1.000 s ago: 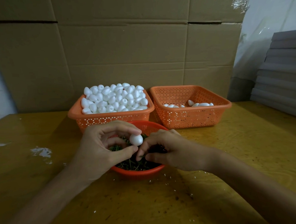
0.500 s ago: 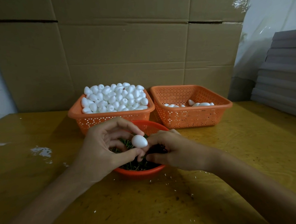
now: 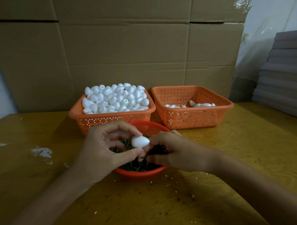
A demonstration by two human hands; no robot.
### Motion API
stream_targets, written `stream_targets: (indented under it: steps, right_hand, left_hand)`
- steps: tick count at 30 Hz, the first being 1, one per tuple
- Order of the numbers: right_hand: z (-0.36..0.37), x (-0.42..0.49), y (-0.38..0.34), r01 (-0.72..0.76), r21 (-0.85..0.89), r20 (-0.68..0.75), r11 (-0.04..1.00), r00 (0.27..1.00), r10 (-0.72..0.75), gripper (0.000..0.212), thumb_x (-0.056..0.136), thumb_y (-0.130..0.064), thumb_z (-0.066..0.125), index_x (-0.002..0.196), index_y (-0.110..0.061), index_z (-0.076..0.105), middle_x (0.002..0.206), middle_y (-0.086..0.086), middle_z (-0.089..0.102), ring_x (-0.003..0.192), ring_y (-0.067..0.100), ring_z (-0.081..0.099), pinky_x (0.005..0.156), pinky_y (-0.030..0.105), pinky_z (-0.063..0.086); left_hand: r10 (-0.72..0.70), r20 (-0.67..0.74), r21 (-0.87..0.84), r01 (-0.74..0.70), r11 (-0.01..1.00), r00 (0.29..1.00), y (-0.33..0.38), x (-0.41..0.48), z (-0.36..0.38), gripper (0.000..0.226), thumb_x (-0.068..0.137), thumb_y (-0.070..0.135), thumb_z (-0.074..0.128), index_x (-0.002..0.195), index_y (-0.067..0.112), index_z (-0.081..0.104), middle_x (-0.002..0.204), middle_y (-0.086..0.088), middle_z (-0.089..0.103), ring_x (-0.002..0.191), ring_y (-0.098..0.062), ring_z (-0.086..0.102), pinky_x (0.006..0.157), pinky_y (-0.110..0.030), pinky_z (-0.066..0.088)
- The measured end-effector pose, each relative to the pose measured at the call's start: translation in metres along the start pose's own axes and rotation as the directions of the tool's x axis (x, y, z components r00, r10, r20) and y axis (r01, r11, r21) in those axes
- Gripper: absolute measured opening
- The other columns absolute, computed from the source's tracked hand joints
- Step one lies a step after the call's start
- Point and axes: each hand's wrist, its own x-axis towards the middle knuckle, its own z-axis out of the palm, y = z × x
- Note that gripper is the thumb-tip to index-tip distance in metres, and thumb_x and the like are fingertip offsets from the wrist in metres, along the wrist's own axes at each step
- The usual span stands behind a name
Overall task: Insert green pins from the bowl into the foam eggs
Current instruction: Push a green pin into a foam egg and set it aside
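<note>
Stretching under both hands, a scuffed yellow-brown wooden counter (image 3: 230,160) flecked with white crumbs meets a wall of plain brown cardboard sheets (image 3: 125,54), with flat grey boards (image 3: 284,77) stacked at the right. Over a round red perforated plastic bowl (image 3: 139,173) of thin green pins (image 3: 138,166), the left hand (image 3: 98,152) pinches a smooth matte white foam egg (image 3: 140,141) between thumb and forefinger, its narrow end meeting the curled fingers of the right hand (image 3: 177,153); whether those grip a pin I cannot tell. Behind stand two square orange perforated plastic baskets, the left basket (image 3: 73,115) heaped with eggs, the right basket (image 3: 191,117) holding a few
</note>
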Motion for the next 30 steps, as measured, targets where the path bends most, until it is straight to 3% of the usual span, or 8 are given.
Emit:
stream_targets:
  steps: [4,7,10,14,23,30]
  right_hand:
    - [-0.0009,0.0008,-0.0019,-0.006,0.001,0.008,1.0,1.0,0.006,0.017,0.099,-0.019,0.069,0.11,-0.03,0.075,0.111,-0.02,0.075,0.108,-0.009,0.062,0.116,0.042,0.032]
    - [-0.0008,0.0004,-0.002,-0.009,0.002,0.011,1.0,1.0,0.009,0.017,0.099,-0.019,0.069,0.111,-0.029,0.075,0.112,-0.021,0.074,0.11,-0.009,0.062,0.117,0.041,0.03]
    - [-0.0006,0.0003,-0.002,-0.011,-0.006,0.006,1.0,1.0,0.011,0.017,0.099,-0.02,0.069,0.111,-0.03,0.075,0.112,-0.02,0.074,0.112,-0.008,0.061,0.119,0.04,0.025]
    - [-0.0005,0.001,-0.0034,-0.016,-0.007,0.017,1.0,1.0,0.016,0.017,0.1,-0.021,0.068,0.111,-0.03,0.075,0.111,-0.019,0.074,0.111,-0.005,0.063,0.117,0.045,0.031]
    - [-0.0001,0.0012,-0.0027,-0.025,-0.009,0.014,1.0,1.0,0.026,0.016,0.099,-0.023,0.068,0.112,-0.03,0.076,0.108,-0.014,0.075,0.107,-0.003,0.064,0.116,0.041,0.032]
    - [-0.0003,0.0014,-0.0031,-0.025,-0.011,0.017,1.0,1.0,0.026,0.016,0.1,-0.024,0.068,0.112,-0.031,0.075,0.106,-0.016,0.074,0.102,-0.008,0.06,0.116,0.041,0.031]
  left_hand:
    - [-0.009,-0.02,0.006,0.009,1.0,1.0,-0.003,0.0013,-0.0013,0.031,0.066,0.016,0.093,0.092,0.023,0.078,0.099,-0.004,0.079,0.089,-0.023,0.078,0.065,-0.027,0.061]
    - [-0.006,-0.029,-0.02,0.005,1.0,1.0,-0.0036,0.0014,-0.0019,0.031,0.065,0.024,0.092,0.093,0.02,0.078,0.104,-0.006,0.078,0.088,-0.025,0.078,0.066,-0.026,0.061]
    - [-0.019,-0.036,-0.022,0.018,1.0,0.999,-0.0047,0.0014,-0.0017,0.032,0.066,0.015,0.094,0.093,0.019,0.078,0.104,-0.007,0.078,0.087,-0.025,0.078,0.066,-0.026,0.061]
    - [-0.044,-0.048,-0.045,0.042,0.998,0.998,-0.0048,0.0014,-0.0012,0.039,0.07,0.007,0.094,0.102,0.023,0.078,0.106,-0.008,0.079,0.087,-0.027,0.079,0.066,-0.033,0.065]
    - [-0.015,-0.055,-0.086,0.01,0.996,0.998,-0.0077,0.0016,-0.0007,0.033,0.087,0.007,0.072,0.115,0.024,0.078,0.117,-0.006,0.075,0.087,-0.027,0.08,0.063,-0.025,0.061]
    - [-0.013,-0.037,-0.082,0.01,0.997,0.999,-0.0105,0.0021,-0.0016,0.029,0.093,0.009,0.068,0.117,0.02,0.079,0.114,-0.006,0.078,0.09,-0.028,0.08,0.064,-0.029,0.063]
